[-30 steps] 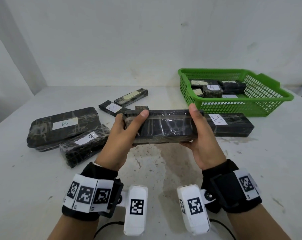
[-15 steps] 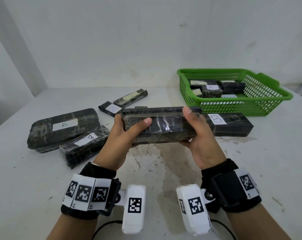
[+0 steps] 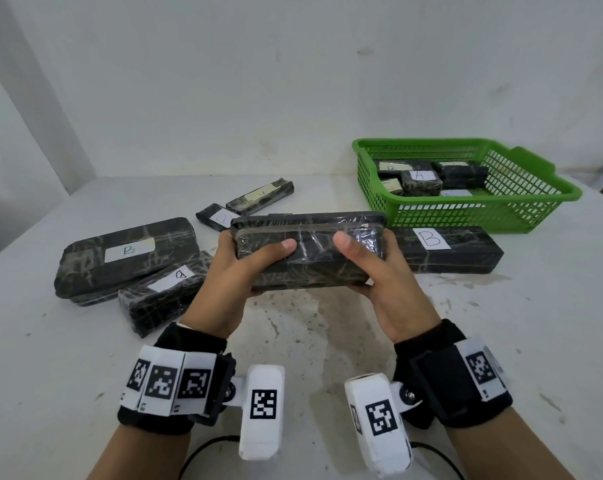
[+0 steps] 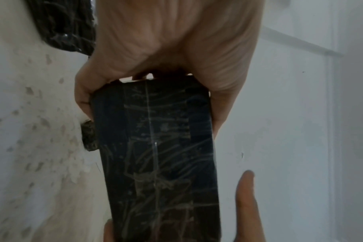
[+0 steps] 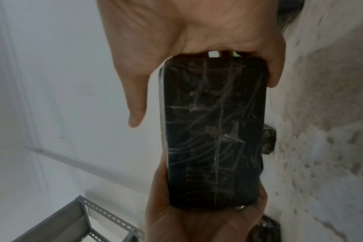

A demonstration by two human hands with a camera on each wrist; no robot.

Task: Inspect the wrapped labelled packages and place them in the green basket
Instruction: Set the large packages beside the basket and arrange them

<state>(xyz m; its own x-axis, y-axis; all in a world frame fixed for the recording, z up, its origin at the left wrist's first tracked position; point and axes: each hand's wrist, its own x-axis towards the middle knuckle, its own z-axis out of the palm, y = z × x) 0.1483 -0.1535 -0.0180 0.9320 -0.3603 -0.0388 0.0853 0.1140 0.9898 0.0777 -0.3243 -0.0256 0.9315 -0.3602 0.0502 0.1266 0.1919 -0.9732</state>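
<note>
Your left hand (image 3: 234, 268) and right hand (image 3: 379, 271) grasp one package (image 3: 310, 251) mid-inspection. The green basket (image 3: 535, 188) at 2 o'clock holds perhaps five; five packages await on the table (image 3: 51, 358).

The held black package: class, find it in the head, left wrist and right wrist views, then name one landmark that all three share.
Head: the held black package sits at centre, gripped at both ends above the table.
Left wrist: it fills the middle, running from the left hand to the bottom edge.
Right wrist: it runs down the centre, below the right hand.
Shared landmark: the speckled white table.
</note>
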